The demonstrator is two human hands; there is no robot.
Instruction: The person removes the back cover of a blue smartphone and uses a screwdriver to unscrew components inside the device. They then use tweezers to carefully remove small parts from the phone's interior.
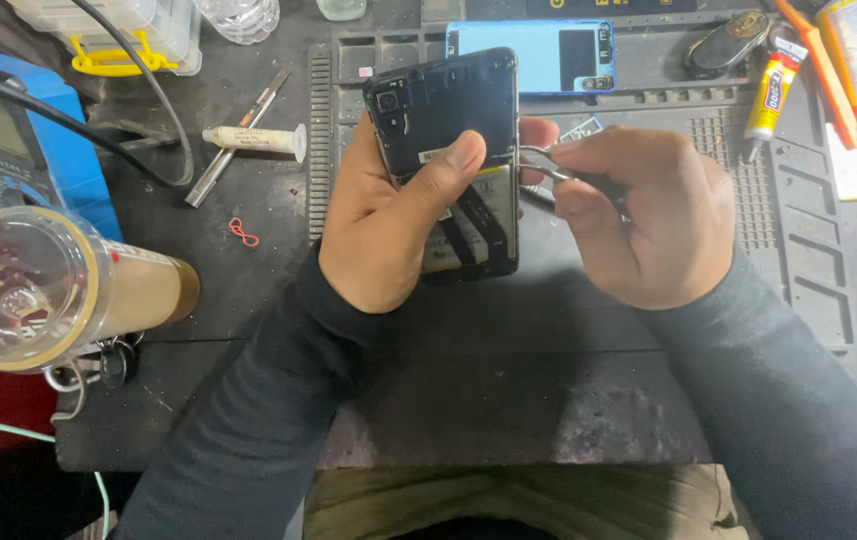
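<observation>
1. The left hand [393, 225] grips an opened phone [448, 150] with its back cover off, held upright just above centre frame. The thumb lies across the dark inner plate, and the fingers wrap behind, one fingertip showing past the right edge.
2. The right hand [638, 215] is closed around metal tweezers [538, 165], whose tips meet the right edge of the phone about halfway up. Whether the tips pinch a part or only touch the frame is hard to tell from this angle.
3. To work this step well, the phone needs a firm brace, which the thumb pressing on the plate gives; the tweezers should come in shallow along the edge, staying off the pale battery [468, 225] in the lower half.
4. Light, short movements suit best here, as a metal tip levered hard could slip into the body.
5. Both forearms, in dark sleeves, rise from the lower frame and converge above the grey work mat [808, 260] on the desk.
6. A blue back cover [533, 55] lies at the top of the mat, a glue tube [773, 90] sits upper right, and a small syringe [253, 138] lies upper left.
</observation>
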